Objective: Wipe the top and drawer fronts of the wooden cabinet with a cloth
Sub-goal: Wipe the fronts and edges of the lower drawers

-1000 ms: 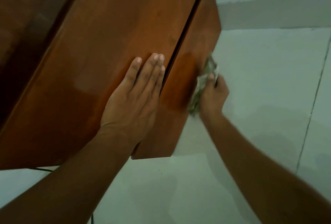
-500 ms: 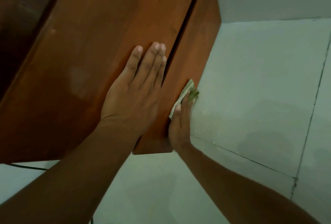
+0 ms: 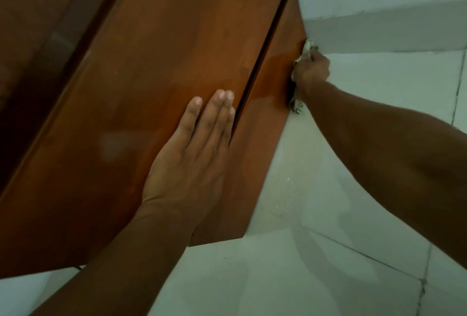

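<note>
The wooden cabinet [image 3: 156,68] fills the upper left, seen from above, its reddish-brown top running to a dark gap beside a narrower wooden panel [image 3: 267,123]. My left hand [image 3: 192,164] lies flat on the top, fingers together, fingertips at the gap. My right hand [image 3: 312,73] reaches down beside the panel's right edge and grips a pale crumpled cloth [image 3: 307,47], which it presses against that edge. Bits of cloth show above and below the fist. A darker damp patch lies on the panel beside the hand.
Pale tiled floor [image 3: 353,252] with dark grout lines spreads below and to the right. A light wall with a skirting band [image 3: 391,32] runs behind the cabinet at the upper right. A thin dark cable [image 3: 79,267] peeks out under the cabinet's lower edge.
My right hand with the cloth has slid from low on the panel's edge up and away towards the wall end. My left hand has stayed flat on the top.
</note>
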A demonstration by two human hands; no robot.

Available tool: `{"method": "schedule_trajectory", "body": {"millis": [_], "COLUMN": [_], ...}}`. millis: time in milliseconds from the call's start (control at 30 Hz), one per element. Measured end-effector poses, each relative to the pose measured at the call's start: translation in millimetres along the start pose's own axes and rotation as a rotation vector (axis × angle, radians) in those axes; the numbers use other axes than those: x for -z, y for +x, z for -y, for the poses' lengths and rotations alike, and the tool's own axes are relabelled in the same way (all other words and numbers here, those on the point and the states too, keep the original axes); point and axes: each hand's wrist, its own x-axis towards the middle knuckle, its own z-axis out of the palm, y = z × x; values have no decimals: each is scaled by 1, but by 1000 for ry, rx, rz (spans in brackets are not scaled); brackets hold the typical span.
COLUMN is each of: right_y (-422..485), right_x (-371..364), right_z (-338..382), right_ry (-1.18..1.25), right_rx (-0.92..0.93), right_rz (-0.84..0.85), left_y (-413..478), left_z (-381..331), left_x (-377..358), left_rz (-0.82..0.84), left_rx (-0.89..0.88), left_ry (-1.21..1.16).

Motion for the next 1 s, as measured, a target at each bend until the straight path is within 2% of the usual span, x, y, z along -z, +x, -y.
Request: {"method": "schedule_trajectory", "body": {"millis": [133, 233, 300, 400, 467, 567, 633, 800, 1000], "right_y": [-4, -64, -140, -237, -238, -180, -134, -41, -6], "right_x": [19, 31, 35, 21, 6, -5, -11, -17, 3], "right_z": [-9, -37, -58, -86, -104, -98, -86, -40, -3], "right_ry": [221, 237, 225, 165, 30, -32, -67, -100, -393], "right_rx": [-45, 73, 235, 495, 668, 797, 761, 490, 253], "right_rz": [-85, -149, -64, 215, 331, 303, 250, 184, 142], "left_y": [0, -1, -1, -1, 0, -1, 0, 1, 2], "left_z": [0, 1, 1, 1, 1, 0, 2, 1, 0], "left_x": [0, -1, -2, 1, 2, 0, -1, -2, -2], "left_rz": [-1, -25, -25, -8, -11, -7, 3, 8, 19], "left_rx": [6, 12, 17, 10, 5, 9, -1, -6, -5], "left_ry": [0, -12, -10, 12, -6, -4, 1, -22, -53]}}
